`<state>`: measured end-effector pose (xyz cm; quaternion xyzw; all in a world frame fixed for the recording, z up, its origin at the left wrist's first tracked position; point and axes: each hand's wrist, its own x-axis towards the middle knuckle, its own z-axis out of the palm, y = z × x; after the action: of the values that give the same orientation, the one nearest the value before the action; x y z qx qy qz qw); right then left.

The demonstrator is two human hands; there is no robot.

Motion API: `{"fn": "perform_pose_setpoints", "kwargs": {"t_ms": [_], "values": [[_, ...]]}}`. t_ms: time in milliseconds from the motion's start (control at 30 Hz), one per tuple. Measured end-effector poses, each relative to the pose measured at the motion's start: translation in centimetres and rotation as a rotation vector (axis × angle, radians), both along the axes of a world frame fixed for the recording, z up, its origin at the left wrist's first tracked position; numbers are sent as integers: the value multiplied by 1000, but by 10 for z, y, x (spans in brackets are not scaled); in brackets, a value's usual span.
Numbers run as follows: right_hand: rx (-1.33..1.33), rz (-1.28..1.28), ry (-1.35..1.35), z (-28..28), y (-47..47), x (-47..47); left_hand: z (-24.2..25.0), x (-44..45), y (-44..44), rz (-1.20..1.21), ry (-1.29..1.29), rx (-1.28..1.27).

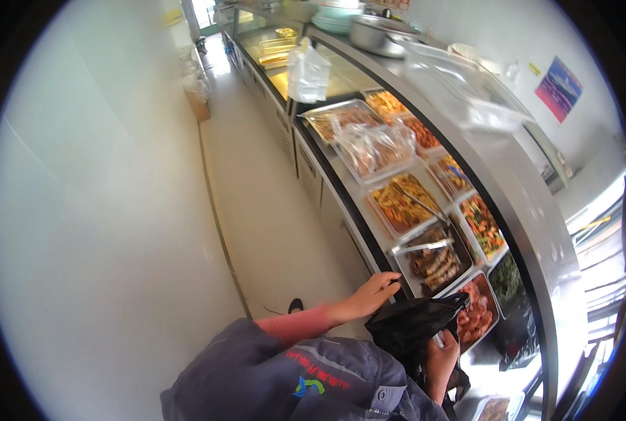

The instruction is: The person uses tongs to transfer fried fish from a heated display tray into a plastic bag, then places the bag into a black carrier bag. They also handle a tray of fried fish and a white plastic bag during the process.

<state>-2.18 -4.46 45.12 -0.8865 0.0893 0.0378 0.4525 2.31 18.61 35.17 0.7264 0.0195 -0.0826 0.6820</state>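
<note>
My right hand (442, 358) grips a black plastic bag (410, 321) at the front edge of a refrigerated display counter. My left hand (368, 297) is just beside the bag, fingers apart and slightly curled, with nothing in it. Beyond it, a metal tray of dark browned pieces of food (439, 266) has metal tongs (426, 246) across it. Close to the bag lies a tray of reddish meat pieces (473, 316). Farther along, a second pair of tongs (418, 200) rests on a tray of yellowish sliced food (405, 205).
Clear plastic covers more trays (371, 150). A white plastic bag (307, 71) hangs at the counter's divider. The curved metal frame (508, 179) bounds the counter's far side. A large metal pot (379, 34) stands on top. A narrow floor aisle (260, 210) runs between counter and wall.
</note>
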Motion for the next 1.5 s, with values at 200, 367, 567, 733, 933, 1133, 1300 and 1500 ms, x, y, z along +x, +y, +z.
{"fn": "perform_pose_setpoints", "kwargs": {"t_ms": [200,367,567,733,933,1133,1300,1500], "values": [[18,339,-144,-8,184,70,-34,-15,164,170,383,-566],[25,659,-185,-8,313,125,-50,-7,294,709,297,-547],[249,805,-90,-20,465,186,-91,13,442,911,198,-636],[316,860,-68,-48,581,255,-84,57,541,592,-55,-408],[329,861,-89,-64,724,327,-88,134,672,648,104,-855],[251,882,-50,-68,840,391,-97,186,806,537,102,-405],[250,761,-68,-72,922,442,-99,273,903,443,140,-267],[229,521,-126,-58,990,503,-80,400,1001,341,241,-785]]}}
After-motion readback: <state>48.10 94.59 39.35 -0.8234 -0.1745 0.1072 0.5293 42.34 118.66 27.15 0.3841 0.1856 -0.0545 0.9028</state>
